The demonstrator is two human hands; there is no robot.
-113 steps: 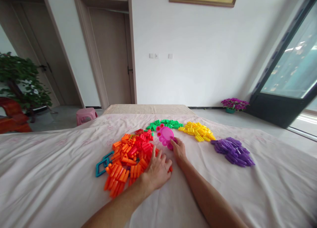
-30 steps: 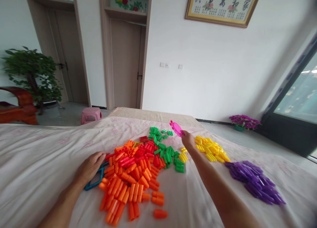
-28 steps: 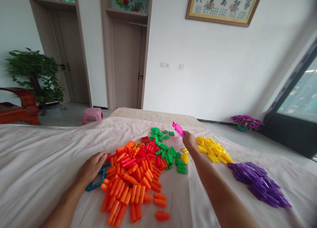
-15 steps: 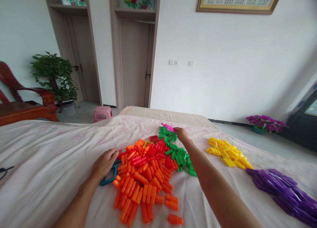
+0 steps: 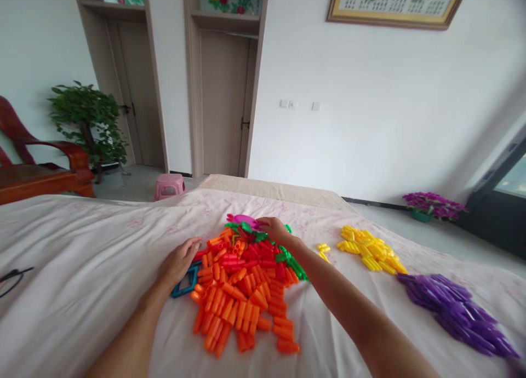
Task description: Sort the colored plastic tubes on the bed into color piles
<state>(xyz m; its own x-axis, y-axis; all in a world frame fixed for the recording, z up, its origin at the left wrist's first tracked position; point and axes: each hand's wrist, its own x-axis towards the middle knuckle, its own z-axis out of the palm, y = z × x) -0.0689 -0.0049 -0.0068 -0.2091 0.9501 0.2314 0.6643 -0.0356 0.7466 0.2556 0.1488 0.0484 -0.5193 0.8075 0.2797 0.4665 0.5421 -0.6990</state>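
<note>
My right hand (image 5: 273,227) reaches over the far side of the pile, its fingers closed on a flat pink plastic piece (image 5: 243,220). Green plastic pieces (image 5: 295,264) lie beneath and beside that hand, partly hidden by it. At the pile's left edge is my left hand (image 5: 179,260), fingers loosely stretched out beside a red piece (image 5: 200,253); whether they touch it I cannot tell. A blue frame-shaped piece (image 5: 187,282) lies just under this hand. Red pieces (image 5: 263,253) and many orange tube-like pieces (image 5: 230,304) fill the pile between my arms.
Right of my right arm lie a few yellow pieces (image 5: 323,249), a larger yellow heap (image 5: 372,250) and a purple heap (image 5: 456,309). Everything rests on a wrinkled pale cloth (image 5: 102,246). Beyond it stand a pink stool (image 5: 170,186), a wooden chair (image 5: 49,170) and potted plants.
My right hand has moved left with the pink piece, across the green pieces. A few yellow pieces formerly behind my right arm now show. My left hand has stayed nearly in place.
</note>
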